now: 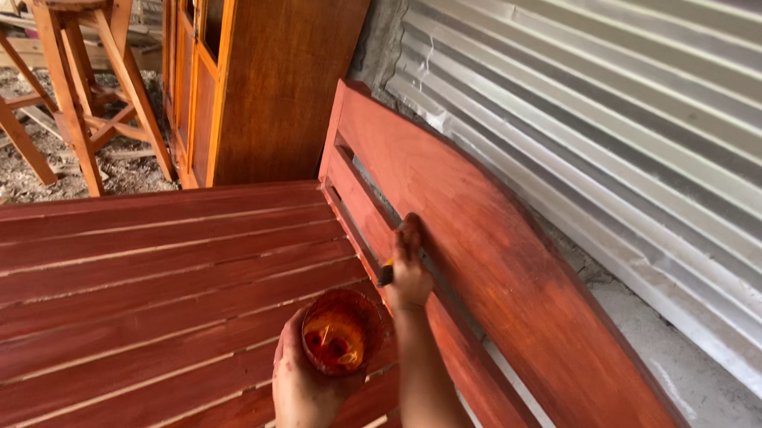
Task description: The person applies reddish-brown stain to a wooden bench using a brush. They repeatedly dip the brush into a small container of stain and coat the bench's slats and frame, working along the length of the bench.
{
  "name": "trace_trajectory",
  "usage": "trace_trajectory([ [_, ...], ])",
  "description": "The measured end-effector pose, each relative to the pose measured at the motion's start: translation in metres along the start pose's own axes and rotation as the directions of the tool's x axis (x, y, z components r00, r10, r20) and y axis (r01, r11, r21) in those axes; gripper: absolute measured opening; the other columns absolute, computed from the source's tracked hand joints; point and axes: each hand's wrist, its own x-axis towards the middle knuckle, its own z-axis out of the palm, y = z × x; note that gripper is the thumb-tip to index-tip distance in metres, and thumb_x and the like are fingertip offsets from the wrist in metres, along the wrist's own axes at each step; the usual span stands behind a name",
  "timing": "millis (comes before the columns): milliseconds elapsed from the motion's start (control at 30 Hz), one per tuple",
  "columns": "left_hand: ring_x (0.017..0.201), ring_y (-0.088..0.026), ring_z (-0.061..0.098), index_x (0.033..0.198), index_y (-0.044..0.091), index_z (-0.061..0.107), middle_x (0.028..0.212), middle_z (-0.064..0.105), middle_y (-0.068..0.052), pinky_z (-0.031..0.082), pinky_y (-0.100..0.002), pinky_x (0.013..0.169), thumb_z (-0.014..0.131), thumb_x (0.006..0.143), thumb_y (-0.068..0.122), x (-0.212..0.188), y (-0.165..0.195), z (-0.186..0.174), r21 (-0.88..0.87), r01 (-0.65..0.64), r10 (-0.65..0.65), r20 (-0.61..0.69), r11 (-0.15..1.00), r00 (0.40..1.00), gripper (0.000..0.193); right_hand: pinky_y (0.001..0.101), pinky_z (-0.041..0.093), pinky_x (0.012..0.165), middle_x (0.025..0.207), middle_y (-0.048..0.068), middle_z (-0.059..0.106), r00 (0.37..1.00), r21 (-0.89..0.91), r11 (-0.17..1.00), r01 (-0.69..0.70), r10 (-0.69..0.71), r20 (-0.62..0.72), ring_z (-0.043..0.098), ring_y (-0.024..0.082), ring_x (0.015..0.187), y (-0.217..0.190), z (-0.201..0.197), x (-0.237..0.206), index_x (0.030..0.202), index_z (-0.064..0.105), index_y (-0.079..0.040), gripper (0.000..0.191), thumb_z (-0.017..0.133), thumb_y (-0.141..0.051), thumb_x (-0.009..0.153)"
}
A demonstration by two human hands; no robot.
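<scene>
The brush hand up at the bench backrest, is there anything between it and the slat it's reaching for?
Nothing visible. The right hand is already at the gap beside the upper backrest slat, gripping what looks like a brush handle. The left hand holds the cup of stain lower down, over the seat slats, out of the way.

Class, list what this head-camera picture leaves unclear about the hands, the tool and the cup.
- Tool: only a yellow-and-dark stub shows; the right hand covers the rest, so its kind is unclear.
- Cup: its base and sides are wrapped by the left hand.
- Left forearm: cut off by the bottom edge.
- Bench backrest: lower end runs out of frame.
</scene>
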Motion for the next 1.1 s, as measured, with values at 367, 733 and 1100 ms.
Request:
trace_trajectory([
  [367,0.116,-0.032,0.065,0.131,0.009,0.053,0.124,0.066,-0.011,0.055,-0.042,0.096,0.095,0.046,0.013,-0.002,0.003,0.004,-0.013,0.031,-0.030,0.060,0.999,0.998,0.096,0.0234,0.063,0.065,0.151,0.023,0.053,0.897,0.416,0.896,0.154,0.050,-0.440,0.078,0.023,0.102,0.075,-0.106,-0.162,0.142,0.054,-0.013,0.046,0.060,0.000,0.098],
  [733,0.112,-0.027,0.068,0.135,0.015,0.054,0.124,0.069,-0.010,0.056,-0.040,0.095,0.099,0.035,0.017,0.019,-0.032,-0.014,0.026,0.193,-0.190,-0.093,0.981,0.977,0.110,0.0417,0.062,0.064,0.154,0.017,0.050,0.995,-0.028,0.998,0.049,-0.046,0.093,0.075,0.032,0.080,-0.042,0.027,0.067,0.140,0.058,-0.022,0.064,0.074,-0.025,0.078],
  [1100,0.113,-0.031,0.067,0.132,0.008,0.052,0.123,0.067,-0.012,0.055,-0.042,0.095,0.097,0.044,0.018,0.018,-0.017,-0.016,0.040,-0.029,0.031,-0.052,0.999,0.998,0.099,0.0470,0.059,0.093,0.143,0.016,0.062,0.747,0.082,0.947,0.311,-0.190,-0.637,0.069,0.036,0.120,0.043,-0.139,-0.083,0.142,0.056,-0.002,0.050,0.059,0.000,0.092],
])
